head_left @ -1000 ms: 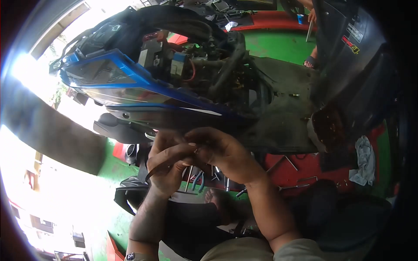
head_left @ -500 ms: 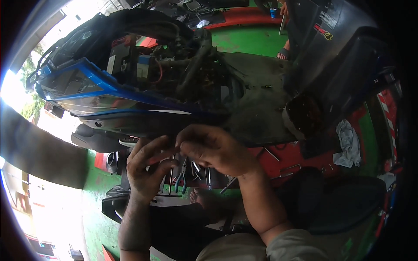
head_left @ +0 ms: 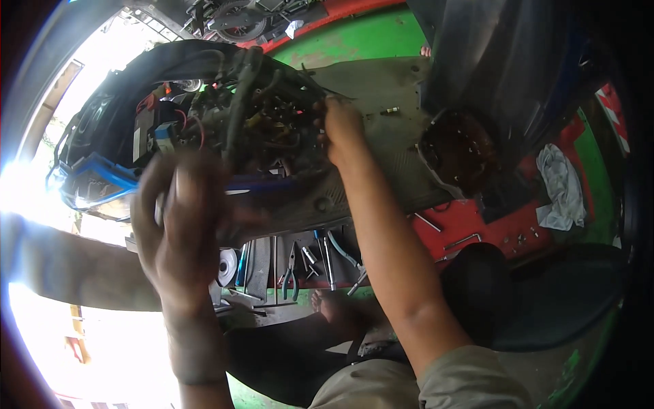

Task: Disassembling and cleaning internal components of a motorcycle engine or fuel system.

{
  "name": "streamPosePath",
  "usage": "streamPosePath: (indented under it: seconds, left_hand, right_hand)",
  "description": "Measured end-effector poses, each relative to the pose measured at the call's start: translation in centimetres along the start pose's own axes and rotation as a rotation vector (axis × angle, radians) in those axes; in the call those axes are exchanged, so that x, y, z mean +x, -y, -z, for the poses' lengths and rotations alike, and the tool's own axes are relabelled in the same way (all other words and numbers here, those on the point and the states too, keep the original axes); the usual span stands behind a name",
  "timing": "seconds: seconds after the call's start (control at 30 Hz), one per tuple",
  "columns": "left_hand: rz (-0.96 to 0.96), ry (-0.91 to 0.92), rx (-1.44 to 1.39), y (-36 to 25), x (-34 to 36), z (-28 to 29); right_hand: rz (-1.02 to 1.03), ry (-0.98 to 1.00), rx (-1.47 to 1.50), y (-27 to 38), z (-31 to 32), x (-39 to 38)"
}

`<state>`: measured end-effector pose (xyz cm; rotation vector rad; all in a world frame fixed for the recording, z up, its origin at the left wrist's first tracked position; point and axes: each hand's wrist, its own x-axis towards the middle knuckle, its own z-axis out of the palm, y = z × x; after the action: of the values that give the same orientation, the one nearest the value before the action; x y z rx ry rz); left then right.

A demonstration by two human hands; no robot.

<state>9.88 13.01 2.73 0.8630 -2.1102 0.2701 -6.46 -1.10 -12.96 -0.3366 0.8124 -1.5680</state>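
A scooter with blue body trim (head_left: 102, 172) lies across the view, its inner parts (head_left: 262, 116) uncovered. My right hand (head_left: 340, 128) reaches over to the front end of that opening, beside the footboard (head_left: 385, 153). Its fingers are curled inward at the rim; whatever they grip is hidden. My left hand (head_left: 182, 221) is raised in front of the scooter's near side, smeared by motion, fingers bent. Whether it holds anything does not show. Behind it are a black battery (head_left: 144, 133) and a blue-and-white box (head_left: 164, 138). A small metal piece (head_left: 390, 110) rests on the footboard.
Below the scooter lie pliers (head_left: 291, 273), a socket wrench (head_left: 328, 262) and several other tools. On the red floor section are a hex key (head_left: 463, 240) and loose bolts (head_left: 521, 237). A white rag (head_left: 560, 187) lies at right, near a black seat (head_left: 562, 296).
My hands, earlier close together in front of the scooter, have separated. The right went forward to the opening; the left moved left and nearer. The whole view has shifted.
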Motion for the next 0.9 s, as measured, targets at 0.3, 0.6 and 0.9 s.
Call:
streamPosePath:
  seconds: [0.3,0.6,0.9]
  left_hand:
    - [0.431,0.212,-0.213,4.7,13.5,-17.3]
    - [0.522,0.102,-0.091,8.6,11.3,-21.3]
    - [0.466,0.199,-0.075,9.1,12.1,-20.7]
  right_hand:
    - [0.454,0.163,-0.454,-10.3,1.1,11.3]
    - [0.484,0.246,-1.333,-6.1,1.1,7.7]
    - [0.029,0.288,-0.588,-2.7,0.9,5.5]
